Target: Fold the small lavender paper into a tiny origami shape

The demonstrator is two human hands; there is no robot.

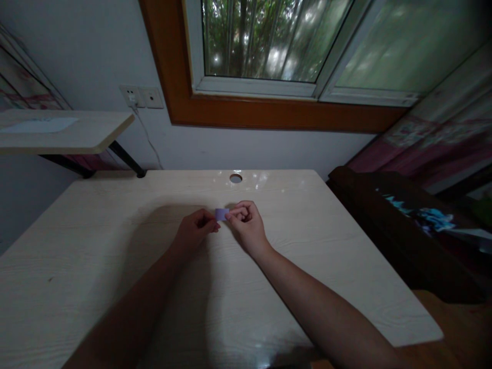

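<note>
A small purple piece of paper (221,214) is held between my two hands above the middle of the pale wooden desk (315,230). My left hand (195,229) pinches its left edge between thumb and fingers. At its right edge, my right hand (249,225) grips it with thumb and forefinger, the other fingers curled. The paper looks flat and roughly rectangular; whether it is folded is too small to tell.
A round cable hole (236,178) lies near the desk's back edge. At the left, a raised shelf (103,123) on black legs bears a white sheet (38,125). A white cord (148,136) hangs from the wall socket (131,96). Dark furniture (384,205) stands beyond the right edge.
</note>
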